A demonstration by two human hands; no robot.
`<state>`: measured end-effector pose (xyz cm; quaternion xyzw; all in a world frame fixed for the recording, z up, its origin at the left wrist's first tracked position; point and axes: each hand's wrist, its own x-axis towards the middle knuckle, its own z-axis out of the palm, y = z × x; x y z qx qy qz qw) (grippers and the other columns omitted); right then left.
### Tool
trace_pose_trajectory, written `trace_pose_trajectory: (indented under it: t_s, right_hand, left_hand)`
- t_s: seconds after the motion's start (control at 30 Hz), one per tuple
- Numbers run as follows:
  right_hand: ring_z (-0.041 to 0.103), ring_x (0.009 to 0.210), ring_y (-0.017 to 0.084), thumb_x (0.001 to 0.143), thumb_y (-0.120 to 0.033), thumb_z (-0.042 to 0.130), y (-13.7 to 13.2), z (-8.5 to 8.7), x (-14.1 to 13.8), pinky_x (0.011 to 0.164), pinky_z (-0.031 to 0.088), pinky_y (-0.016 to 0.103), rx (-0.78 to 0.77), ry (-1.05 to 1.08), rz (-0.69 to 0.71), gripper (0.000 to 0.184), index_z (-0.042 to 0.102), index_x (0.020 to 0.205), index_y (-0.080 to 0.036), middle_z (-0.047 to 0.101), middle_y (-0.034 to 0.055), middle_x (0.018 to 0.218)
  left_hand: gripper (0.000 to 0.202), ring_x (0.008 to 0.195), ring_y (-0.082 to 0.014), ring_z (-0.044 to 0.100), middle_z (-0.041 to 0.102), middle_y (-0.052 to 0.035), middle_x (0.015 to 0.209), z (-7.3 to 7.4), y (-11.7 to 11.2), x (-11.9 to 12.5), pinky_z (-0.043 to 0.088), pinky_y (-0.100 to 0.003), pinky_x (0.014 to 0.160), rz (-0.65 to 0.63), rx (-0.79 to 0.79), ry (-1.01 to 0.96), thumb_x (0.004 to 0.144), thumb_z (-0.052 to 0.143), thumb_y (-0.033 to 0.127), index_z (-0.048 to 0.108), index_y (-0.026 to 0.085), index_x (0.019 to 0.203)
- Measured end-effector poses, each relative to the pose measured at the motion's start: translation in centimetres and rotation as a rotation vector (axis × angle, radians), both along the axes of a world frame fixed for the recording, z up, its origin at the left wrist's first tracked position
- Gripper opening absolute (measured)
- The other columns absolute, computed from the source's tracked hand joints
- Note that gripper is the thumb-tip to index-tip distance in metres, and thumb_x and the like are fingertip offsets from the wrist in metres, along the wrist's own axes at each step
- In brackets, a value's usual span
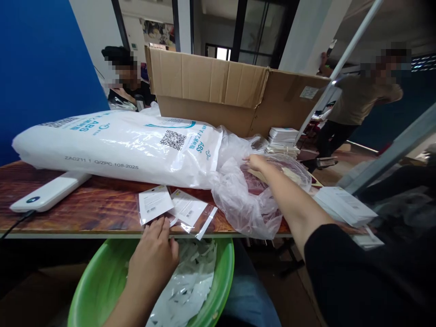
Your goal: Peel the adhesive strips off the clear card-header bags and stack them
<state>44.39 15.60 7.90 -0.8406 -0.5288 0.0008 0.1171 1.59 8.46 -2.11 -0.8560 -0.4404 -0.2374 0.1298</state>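
My left hand (153, 259) rests at the near edge of the wooden table (85, 209), fingers stretched flat toward a small clear packet with a white card (155, 203); a second packet (189, 210) lies beside it. My right hand (258, 162) reaches forward into a crumpled clear plastic bag (245, 200), fingers curled at its opening; whatever they grip is hidden. Below the table edge, on my lap, sits a green basin (102, 281) with several empty plastic wrappers (190, 281).
A large white sack printed "ABS" (116, 145) lies across the table, an open cardboard box (221, 95) behind it. A white flat device (51, 191) lies at the left. White booklets (282, 138) and flat boxes (344, 205) sit at right. Two other people are behind.
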Motion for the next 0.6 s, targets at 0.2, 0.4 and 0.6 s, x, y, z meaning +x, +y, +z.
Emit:
trace_pose_trajectory:
  t_s: [0.2, 0.4, 0.6]
  right_hand:
    - [0.058, 0.105, 0.021, 0.091, -0.036, 0.055, 3.2, -0.7, 0.1, 0.089, 0.050, 0.043, -0.018, -0.015, 0.044, 0.036, 0.054, 0.121, -0.016, 0.056, 0.0091, 0.122]
    - [0.059, 0.101, 0.020, 0.090, -0.035, 0.056, 1.0, -1.6, -0.2, 0.086, 0.052, 0.041, -0.129, -0.016, 0.028, 0.034, 0.055, 0.118, -0.016, 0.058, 0.0084, 0.118]
    - [0.059, 0.103, 0.021, 0.090, -0.034, 0.057, -1.1, -1.1, -1.3, 0.087, 0.051, 0.042, -0.090, -0.035, -0.028, 0.034, 0.056, 0.117, -0.014, 0.058, 0.0095, 0.119]
  left_hand:
    - [0.049, 0.115, -0.0290, 0.057, 0.060, -0.0206, 0.125, 0.1, -0.2, -0.4, 0.043, -0.044, 0.104, -0.006, 0.002, 0.039, 0.079, 0.043, 0.022, 0.060, 0.000, 0.119]
    - [0.052, 0.116, -0.0304, 0.055, 0.059, -0.0209, 0.125, 0.0, -0.1, -0.4, 0.042, -0.044, 0.105, -0.010, 0.001, 0.054, 0.080, 0.042, 0.024, 0.058, -0.002, 0.121]
    - [0.053, 0.116, -0.0317, 0.056, 0.059, -0.0220, 0.125, 0.1, -0.2, -0.3, 0.043, -0.046, 0.103, -0.032, 0.002, 0.049, 0.080, 0.041, 0.024, 0.058, -0.005, 0.122]
